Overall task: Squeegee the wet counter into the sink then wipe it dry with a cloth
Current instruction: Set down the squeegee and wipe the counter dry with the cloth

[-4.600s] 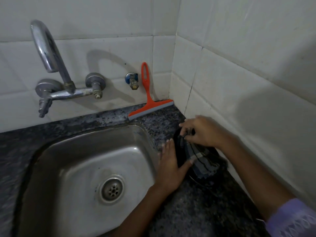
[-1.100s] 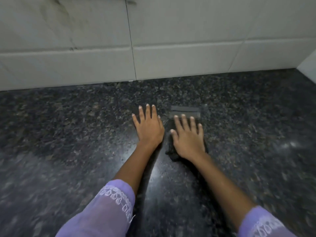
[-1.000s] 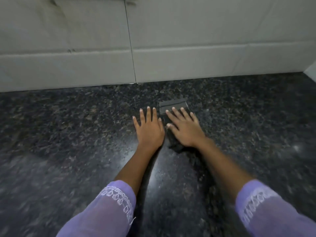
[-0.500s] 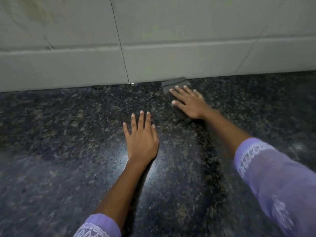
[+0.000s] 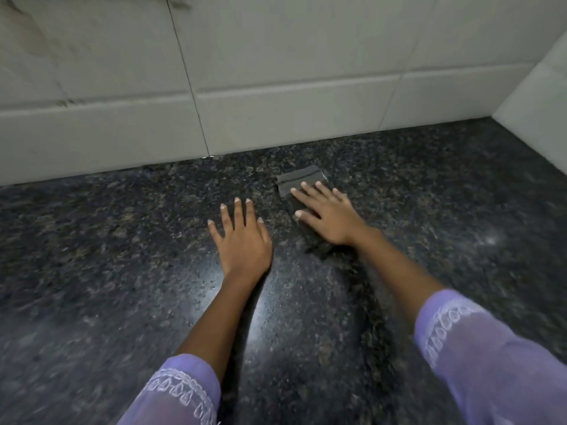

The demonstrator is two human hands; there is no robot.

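A dark folded cloth (image 5: 299,180) lies flat on the black speckled granite counter (image 5: 122,271). My right hand (image 5: 326,214) presses down on it with the fingers spread, so most of the cloth is hidden under the palm. Its far edge and a corner near my wrist stick out. My left hand (image 5: 241,240) rests flat on the bare counter just left of the cloth, fingers apart, holding nothing. Sink and squeegee are out of view.
A white tiled wall (image 5: 276,87) runs along the back of the counter, and a second tiled wall (image 5: 540,118) closes the corner at the right. The counter surface shines with a faint sheen near my left wrist.
My right hand has pulled the cloth back from the foot of the wall toward me. The left hand has stayed flat on the counter.
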